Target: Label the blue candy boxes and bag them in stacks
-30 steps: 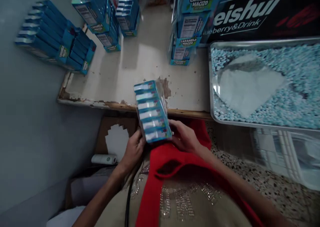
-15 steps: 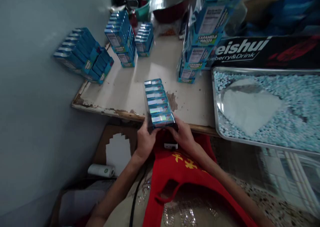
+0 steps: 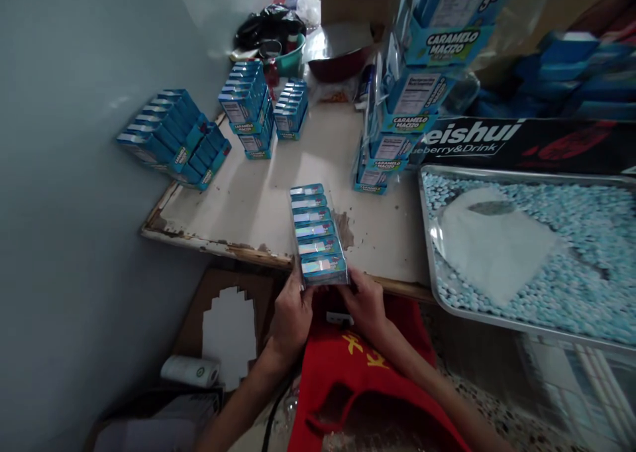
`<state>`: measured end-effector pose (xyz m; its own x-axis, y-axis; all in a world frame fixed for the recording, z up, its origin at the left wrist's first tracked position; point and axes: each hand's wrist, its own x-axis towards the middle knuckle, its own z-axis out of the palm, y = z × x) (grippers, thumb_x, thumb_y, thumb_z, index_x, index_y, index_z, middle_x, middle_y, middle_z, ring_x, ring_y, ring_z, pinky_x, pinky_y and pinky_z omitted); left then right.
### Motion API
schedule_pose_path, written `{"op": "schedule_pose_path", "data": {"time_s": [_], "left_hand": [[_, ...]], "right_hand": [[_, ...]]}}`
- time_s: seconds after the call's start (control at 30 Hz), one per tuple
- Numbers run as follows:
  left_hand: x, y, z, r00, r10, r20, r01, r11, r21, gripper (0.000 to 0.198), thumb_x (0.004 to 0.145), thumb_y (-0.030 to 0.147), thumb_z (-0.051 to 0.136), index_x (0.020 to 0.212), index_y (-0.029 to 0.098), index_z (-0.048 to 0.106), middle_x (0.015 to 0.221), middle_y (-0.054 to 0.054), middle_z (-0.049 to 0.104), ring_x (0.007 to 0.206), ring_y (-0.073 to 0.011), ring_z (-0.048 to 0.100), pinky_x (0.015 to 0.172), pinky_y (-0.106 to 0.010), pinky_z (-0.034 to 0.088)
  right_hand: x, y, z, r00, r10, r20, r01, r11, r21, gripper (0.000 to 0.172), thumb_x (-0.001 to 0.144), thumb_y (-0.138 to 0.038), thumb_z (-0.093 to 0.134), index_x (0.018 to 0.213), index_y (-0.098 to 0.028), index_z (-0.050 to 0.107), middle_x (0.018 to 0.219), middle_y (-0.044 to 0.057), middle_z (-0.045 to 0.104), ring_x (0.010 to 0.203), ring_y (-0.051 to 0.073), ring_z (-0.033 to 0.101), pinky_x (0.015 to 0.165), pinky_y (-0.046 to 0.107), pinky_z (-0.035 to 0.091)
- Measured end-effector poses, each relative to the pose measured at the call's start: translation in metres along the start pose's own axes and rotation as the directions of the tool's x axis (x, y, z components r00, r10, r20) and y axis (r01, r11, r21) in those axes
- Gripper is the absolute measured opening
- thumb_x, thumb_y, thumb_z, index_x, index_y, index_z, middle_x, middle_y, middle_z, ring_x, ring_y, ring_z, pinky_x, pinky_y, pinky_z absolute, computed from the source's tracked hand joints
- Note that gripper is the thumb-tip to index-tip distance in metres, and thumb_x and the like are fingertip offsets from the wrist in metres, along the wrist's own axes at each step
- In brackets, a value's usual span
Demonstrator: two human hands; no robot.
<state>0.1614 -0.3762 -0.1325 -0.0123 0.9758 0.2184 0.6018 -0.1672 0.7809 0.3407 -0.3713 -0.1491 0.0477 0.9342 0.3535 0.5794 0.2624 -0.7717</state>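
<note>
A display pack of small blue candy boxes (image 3: 318, 230), covered in clear plastic, lies at the front edge of the worn white table (image 3: 223, 223). My left hand (image 3: 293, 311) grips the near left corner of its plastic. At the near right corner, my right hand (image 3: 366, 299) is closed on the wrap, some of its fingers hidden beneath. The pack's near end reaches over the wooden edge, and its boxes stand in one row running away from me.
Stacked candy packs stand at the left (image 3: 173, 137), at the back (image 3: 247, 107) and in a tall wrapped tower (image 3: 380, 147). On the right, a metal tray (image 3: 434, 286) holds pale blue candies and a white scoop (image 3: 491, 240). A paper roll (image 3: 191, 371) sits below the table.
The view has tilted up, so the table and its contents appear lower. Both hands keep their hold at the pack's near end, with little visible movement relative to the table.
</note>
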Motion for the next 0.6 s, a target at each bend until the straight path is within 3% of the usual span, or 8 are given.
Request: {"op": "schedule_pose_path", "data": {"time_s": [0.1, 0.23, 0.33, 0.43, 0.6], "left_hand": [[0.006, -0.006, -0.005, 0.995, -0.101, -0.02, 0.099, 0.993, -0.063, 0.09, 0.09, 0.034, 0.078, 0.167, 0.021, 0.033, 0.159, -0.017, 0.056, 0.144, -0.0337, 0.057, 0.116, -0.043, 0.053], [0.047, -0.017, -0.008, 0.99, -0.111, 0.084, 0.123, 0.98, -0.156, 0.088, 0.089, 0.037, 0.078, 0.166, 0.022, 0.037, 0.157, -0.014, 0.058, 0.14, -0.0322, 0.062, 0.114, -0.041, 0.053], [0.107, -0.025, -0.004, 0.99, -0.048, 0.13, 0.068, 0.985, -0.157, 0.092, 0.08, 0.031, 0.083, 0.162, 0.018, 0.043, 0.155, -0.014, 0.061, 0.139, -0.0336, 0.062, 0.114, -0.041, 0.052], [0.182, -0.03, 0.007, 0.981, 0.026, 0.19, 0.011, 0.982, -0.19, 0.095, 0.075, 0.028, 0.084, 0.161, 0.018, 0.044, 0.144, -0.012, 0.07, 0.128, -0.0324, 0.068, 0.109, -0.039, 0.054], [0.288, -0.026, 0.043, 0.952, 0.182, 0.244, -0.118, 0.959, -0.257, 0.098, 0.066, 0.029, 0.086, 0.156, 0.015, 0.051, 0.138, -0.012, 0.072, 0.126, -0.0348, 0.067, 0.108, -0.039, 0.052]], "right_hand": [[0.001, -0.003, 0.0, 1.0, 0.002, -0.017, -0.002, 1.0, -0.014, 0.057, 0.099, -0.031, 0.064, 0.155, -0.023, 0.052, 0.136, 0.014, 0.073, 0.12, 0.029, 0.075, 0.099, 0.043, 0.063], [0.029, 0.0, 0.007, 0.997, -0.047, 0.064, 0.049, 0.999, -0.018, 0.059, 0.101, -0.026, 0.055, 0.159, -0.025, 0.045, 0.146, 0.012, 0.068, 0.128, 0.027, 0.07, 0.103, 0.042, 0.062], [0.077, 0.01, 0.018, 0.996, -0.013, 0.092, 0.017, 0.999, -0.04, 0.066, 0.097, -0.023, 0.054, 0.161, -0.022, 0.041, 0.149, 0.011, 0.065, 0.13, 0.028, 0.068, 0.105, 0.042, 0.06], [0.136, 0.022, 0.03, 0.998, 0.04, 0.045, -0.035, 0.994, -0.108, 0.067, 0.091, -0.02, 0.052, 0.158, -0.018, 0.045, 0.148, 0.013, 0.066, 0.13, 0.03, 0.068, 0.106, 0.045, 0.058], [0.219, 0.033, 0.041, 0.988, 0.151, -0.045, -0.156, 0.972, -0.173, 0.068, 0.091, -0.017, 0.043, 0.159, -0.007, 0.039, 0.145, 0.024, 0.064, 0.128, 0.037, 0.067, 0.106, 0.053, 0.054]]}}
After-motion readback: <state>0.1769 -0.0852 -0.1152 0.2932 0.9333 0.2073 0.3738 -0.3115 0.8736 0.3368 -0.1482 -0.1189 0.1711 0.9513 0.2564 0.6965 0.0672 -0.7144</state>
